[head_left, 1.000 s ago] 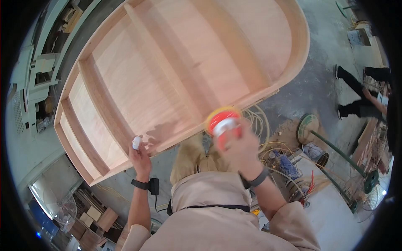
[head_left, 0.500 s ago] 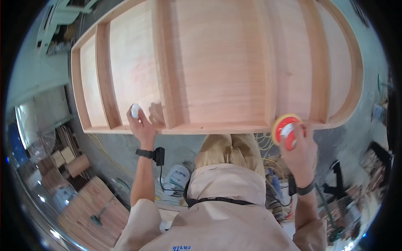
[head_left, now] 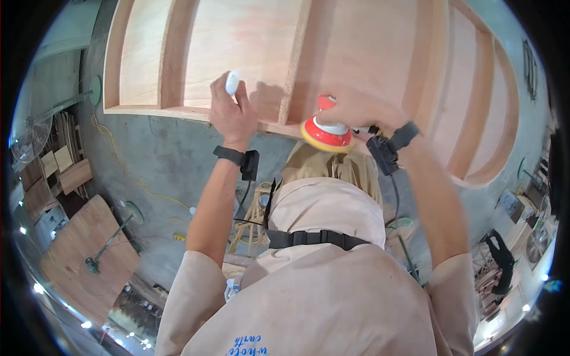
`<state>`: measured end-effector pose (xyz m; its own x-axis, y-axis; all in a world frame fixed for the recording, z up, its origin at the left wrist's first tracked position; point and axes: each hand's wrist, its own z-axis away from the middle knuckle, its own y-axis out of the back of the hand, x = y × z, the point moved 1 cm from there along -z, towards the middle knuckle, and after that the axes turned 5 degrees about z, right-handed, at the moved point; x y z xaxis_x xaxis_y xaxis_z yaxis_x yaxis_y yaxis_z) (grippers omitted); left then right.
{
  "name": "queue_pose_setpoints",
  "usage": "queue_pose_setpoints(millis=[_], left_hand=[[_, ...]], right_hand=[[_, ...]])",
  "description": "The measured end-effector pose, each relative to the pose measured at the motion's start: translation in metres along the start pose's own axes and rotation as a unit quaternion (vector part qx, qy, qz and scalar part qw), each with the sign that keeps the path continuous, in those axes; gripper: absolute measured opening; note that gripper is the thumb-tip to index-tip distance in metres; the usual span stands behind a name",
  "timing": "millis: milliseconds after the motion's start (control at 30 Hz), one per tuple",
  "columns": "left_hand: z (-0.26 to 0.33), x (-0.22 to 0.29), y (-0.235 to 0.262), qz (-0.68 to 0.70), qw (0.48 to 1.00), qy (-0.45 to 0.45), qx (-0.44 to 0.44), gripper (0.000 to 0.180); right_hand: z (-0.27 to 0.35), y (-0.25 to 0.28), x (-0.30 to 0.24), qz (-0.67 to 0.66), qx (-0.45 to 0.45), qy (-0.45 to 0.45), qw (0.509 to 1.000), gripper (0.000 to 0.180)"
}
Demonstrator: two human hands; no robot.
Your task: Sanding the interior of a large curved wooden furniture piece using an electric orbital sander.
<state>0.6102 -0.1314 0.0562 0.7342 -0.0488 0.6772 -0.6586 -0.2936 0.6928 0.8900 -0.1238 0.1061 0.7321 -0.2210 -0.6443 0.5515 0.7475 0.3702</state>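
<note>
Sander: upper middle of the frame
Right hand: gripping the sander
Left hand: pinching a small white object
Wooden panel: ribbed, across the top of the frame

1 wdn frame here, w/ 4 crosspcs meeting its near edge, so 5 bays! 2 hands: 1 L hand at near edge, toward left corner, 1 R hand abt mid-edge. 1 wht obj., 1 red-&-wht tool. Wrist straps? 2! Blk boxes? 2, 1 per wrist! Plus 1 blk belt.
</note>
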Motion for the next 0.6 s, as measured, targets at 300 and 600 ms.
queue_pose_setpoints(millis=[300,600], left_hand=[[0.007,-0.022,-0.012,0.087,0.993,0.071,-0.026,0.034],[0.013,-0.009,-0.014,0.103,0.983,-0.105,-0.111,0.035]], right_hand=[[0.033,-0.022,-0.019,0.174,0.2,0.05,0.963,0.042],[0.193,-0.081,0.067,0.166,0.355,-0.024,0.92,0.046]])
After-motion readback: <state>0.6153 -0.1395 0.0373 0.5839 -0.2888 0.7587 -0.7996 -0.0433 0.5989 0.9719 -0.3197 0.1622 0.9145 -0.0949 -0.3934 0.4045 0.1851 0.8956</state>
